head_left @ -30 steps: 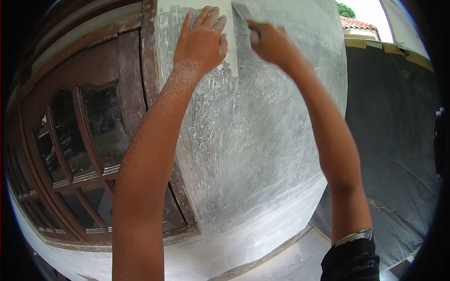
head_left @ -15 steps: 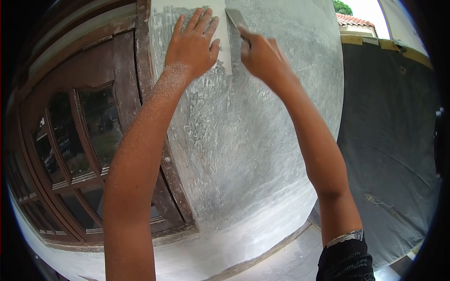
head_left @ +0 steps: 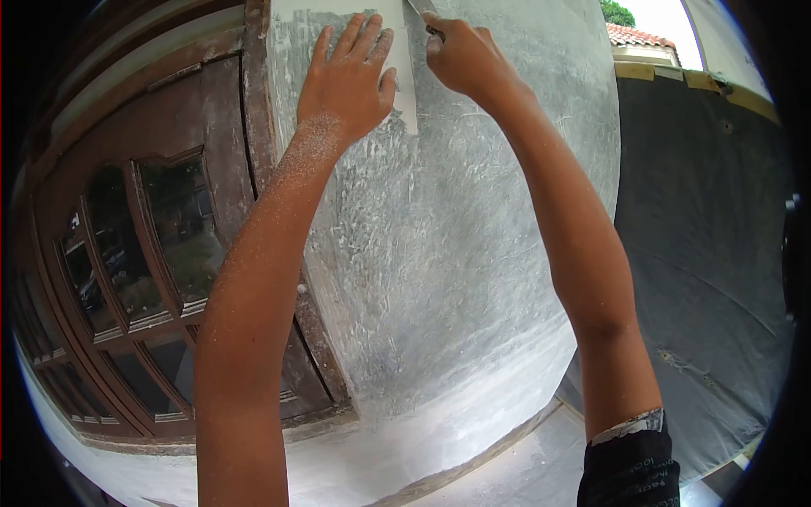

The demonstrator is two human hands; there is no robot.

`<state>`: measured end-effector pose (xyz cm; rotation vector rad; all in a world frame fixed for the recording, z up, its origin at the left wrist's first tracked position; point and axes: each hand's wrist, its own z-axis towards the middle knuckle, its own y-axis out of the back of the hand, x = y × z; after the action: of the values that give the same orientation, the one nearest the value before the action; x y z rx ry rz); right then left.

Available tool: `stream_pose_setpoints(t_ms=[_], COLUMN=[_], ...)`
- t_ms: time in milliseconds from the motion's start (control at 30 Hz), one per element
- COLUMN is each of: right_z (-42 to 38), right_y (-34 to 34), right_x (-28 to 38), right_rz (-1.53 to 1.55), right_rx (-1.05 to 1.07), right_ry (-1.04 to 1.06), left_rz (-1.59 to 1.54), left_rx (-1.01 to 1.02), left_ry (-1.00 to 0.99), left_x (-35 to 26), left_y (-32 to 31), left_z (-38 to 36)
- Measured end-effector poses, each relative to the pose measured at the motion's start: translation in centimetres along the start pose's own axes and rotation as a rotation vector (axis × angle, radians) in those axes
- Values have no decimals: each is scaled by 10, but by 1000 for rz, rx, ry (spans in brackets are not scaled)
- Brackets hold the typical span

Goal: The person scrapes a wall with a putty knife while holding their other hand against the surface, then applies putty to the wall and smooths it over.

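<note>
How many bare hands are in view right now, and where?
2. The bare left hand is spread against the grey, white-patched wall; the bare right hand, to its right, grips a metal-bladed scraper at the picture's top edge. No other hand shows.

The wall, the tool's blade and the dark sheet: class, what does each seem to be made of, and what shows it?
Wall: probably cement or plaster, rough and mostly matte, by its mottled grey-white texture. Blade: perhaps metal; only a thin grey piece shows. Dark sheet: fabric or plastic, dull; its creases suggest something flexible.
</note>
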<state>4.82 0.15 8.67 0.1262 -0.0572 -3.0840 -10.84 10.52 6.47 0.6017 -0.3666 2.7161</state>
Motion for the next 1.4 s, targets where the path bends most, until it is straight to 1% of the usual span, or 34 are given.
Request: stream_pose_setpoints(t_ms=[33, 67, 133, 167, 200, 233, 267, 333, 367, 433, 467, 600, 667, 767, 833, 900, 1000, 1033, 1167, 1233, 1267, 1333, 1367, 1400], right_z=[-4, -19, -58, -79, -94, -103, -96, -71, -63, -56, -68, -159, -168, -136, -119, -140, -198, -207, -163, -144, -151, -187, -213, -236], right_y=[5, 6, 12, 20, 26, 22, 18, 12, 8, 3, 4, 19, 18, 14, 8, 11, 12, 14, 8, 4, 5, 7, 2, -8], right_x=[6, 9, 17, 27, 35, 35, 32, 23, 17, 13, 15, 38, 42, 33, 25, 30, 41, 47, 34, 25, 26, 29, 30, 25], right_rz=[24, 26, -10, 0, 12, -26, -24, 27, 28, 53, 54, 12, -6, 30, 19, 13, 0, -2, -3, 18, 16, 2, -10, 50], right_rx=[44, 50, 117, 198, 280, 200, 200, 108, 107, 80, 84, 322, 299, 258, 190, 219, 262, 282, 247, 203, 201, 290, 286, 184], right_ry=[-51, -56, -124, -195, -266, -185, -180, -187, -192, -148, -155, -271, -269, -276, -215, -246, -297, -313, -324, -266, -269, -309, -294, -222], left_rz=[4, 1, -285, -288, -162, -32, -28, -10, -12, -19, -22, -73, -73, -106, -103, -142, -199, -213, -218, -230, -232, -258, -264, -257], left_rx=[-6, 2, -15, -14, -25, -38, -38, -19, -18, -12, -6, 55, 67, 103, 123, 118, 113, 118, 130, 120, 119, 116, 116, 125], left_ry=[0, -2, -14, -18, -6, 10, 12, 11, 6, -9, -13, -13, -19, -21, -9, -22, -42, -47, -47, -43, -47, -44, -42, -38], left_x=[1, 3, 7, 6, 3, 2, 3, 0, -1, 2, 1, 0, -2, -5, -7, -6, -3, -2, -3, -2, 0, 0, 0, 0], left_y=[-1, 0, 3, 2, -2, -2, -1, 0, 0, 3, 6, 17, 22, 27, 29, 31, 34, 36, 39, 38, 38, 36, 36, 37], left_z=[-2, -3, -3, -6, -11, -13, -13, -13, -14, -17, -21, -42, -51, -59, -64, -73, -88, -92, -94, -95, -95, -95, -95, -94])
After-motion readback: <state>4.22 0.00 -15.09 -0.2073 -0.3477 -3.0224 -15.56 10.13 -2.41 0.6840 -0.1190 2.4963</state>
